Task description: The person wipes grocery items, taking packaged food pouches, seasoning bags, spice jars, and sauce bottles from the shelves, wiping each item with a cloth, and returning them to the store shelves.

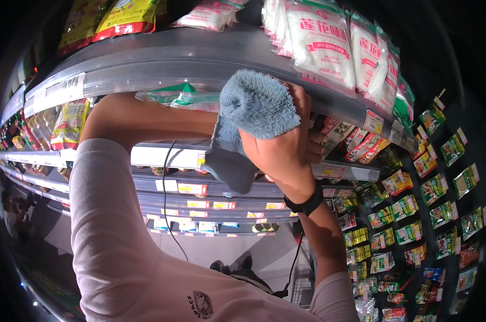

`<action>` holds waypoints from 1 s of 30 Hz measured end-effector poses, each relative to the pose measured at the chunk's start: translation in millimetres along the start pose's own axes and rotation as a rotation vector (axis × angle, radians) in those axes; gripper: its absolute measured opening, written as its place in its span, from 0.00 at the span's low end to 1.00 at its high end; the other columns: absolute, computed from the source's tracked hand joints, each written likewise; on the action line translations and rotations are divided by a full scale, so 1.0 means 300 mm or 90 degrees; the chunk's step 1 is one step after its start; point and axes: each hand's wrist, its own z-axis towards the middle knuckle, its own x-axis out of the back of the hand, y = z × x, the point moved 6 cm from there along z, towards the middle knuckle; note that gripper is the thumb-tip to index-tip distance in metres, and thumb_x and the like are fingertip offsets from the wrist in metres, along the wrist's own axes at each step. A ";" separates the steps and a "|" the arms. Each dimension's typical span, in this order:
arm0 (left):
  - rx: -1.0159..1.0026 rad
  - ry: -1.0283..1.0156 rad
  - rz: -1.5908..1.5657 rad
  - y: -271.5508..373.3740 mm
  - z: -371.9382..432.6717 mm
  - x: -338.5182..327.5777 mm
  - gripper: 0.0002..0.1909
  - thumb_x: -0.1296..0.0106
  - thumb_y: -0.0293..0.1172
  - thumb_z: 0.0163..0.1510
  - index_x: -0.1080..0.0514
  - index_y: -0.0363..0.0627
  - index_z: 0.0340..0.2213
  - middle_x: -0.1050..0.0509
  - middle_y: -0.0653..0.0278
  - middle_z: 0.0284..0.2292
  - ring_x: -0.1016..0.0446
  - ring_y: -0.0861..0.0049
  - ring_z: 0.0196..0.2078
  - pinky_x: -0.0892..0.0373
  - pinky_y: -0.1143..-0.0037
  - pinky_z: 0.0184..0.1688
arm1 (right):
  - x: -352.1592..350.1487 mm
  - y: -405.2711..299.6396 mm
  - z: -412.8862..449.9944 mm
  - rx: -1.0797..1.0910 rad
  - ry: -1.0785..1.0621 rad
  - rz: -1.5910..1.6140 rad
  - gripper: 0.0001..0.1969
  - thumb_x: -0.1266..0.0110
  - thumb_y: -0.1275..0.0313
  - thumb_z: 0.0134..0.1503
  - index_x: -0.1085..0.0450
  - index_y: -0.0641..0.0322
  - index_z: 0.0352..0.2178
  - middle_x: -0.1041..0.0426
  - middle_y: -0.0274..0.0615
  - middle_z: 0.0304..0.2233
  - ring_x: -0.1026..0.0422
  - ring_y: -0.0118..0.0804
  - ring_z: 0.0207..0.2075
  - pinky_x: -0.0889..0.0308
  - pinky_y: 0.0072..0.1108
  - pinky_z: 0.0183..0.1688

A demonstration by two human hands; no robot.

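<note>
My right hand (281, 149), with a black band on its wrist, is bent around a fluffy blue-grey cloth (259, 104). Part of the cloth bunches over the hand, and a flap hangs below it. Both are in front of the clear price rail (146, 68) of the upper shelf. My left forearm reaches across from the left and passes behind the cloth. Of my left hand (316, 148), only some fingers show, to the right of my right wrist; the rest is hidden, so its grip cannot be made out.
Bags of white crystals (321, 48) stand at the right of the upper shelf (210, 42), yellow pouches (126, 20) at its left. Lower shelves hold packets and jars. Hanging packets (404, 207) cover the right-hand wall. A black cable (165, 193) dangles before the shelves.
</note>
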 end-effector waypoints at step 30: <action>1.060 0.745 -0.614 0.555 0.132 0.103 0.57 0.26 0.50 0.31 0.47 0.44 0.58 0.44 0.54 0.58 0.42 0.62 0.60 0.44 0.62 0.61 | 0.661 -0.032 -0.395 -0.340 0.180 0.248 0.11 0.44 0.81 0.52 0.29 0.70 0.39 0.25 0.42 0.37 0.26 0.33 0.37 0.30 0.24 0.43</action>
